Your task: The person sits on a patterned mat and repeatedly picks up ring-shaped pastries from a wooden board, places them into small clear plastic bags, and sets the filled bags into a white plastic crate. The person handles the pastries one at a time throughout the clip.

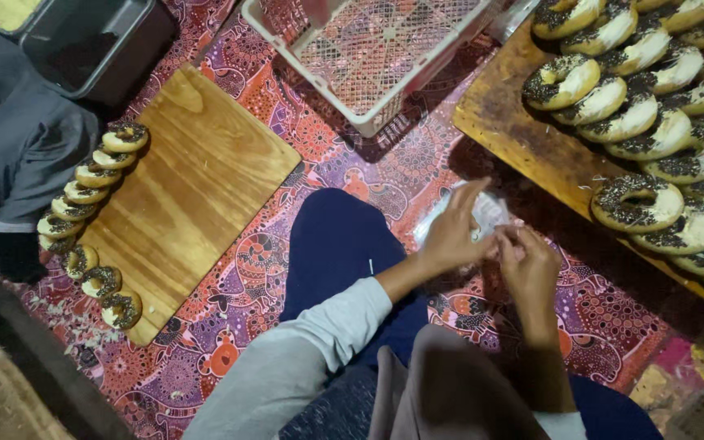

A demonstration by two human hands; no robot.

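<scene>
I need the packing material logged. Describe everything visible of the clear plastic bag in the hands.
The clear plastic bag is small, thin and see-through, crinkled and catching white glare. It is held above the patterned mat, between the knees. The left hand grips its near side with fingers spread over it, and the right hand pinches its right edge. Whether anything is inside cannot be told.

Head camera looks steeply down, seemingly close above the lap
</scene>
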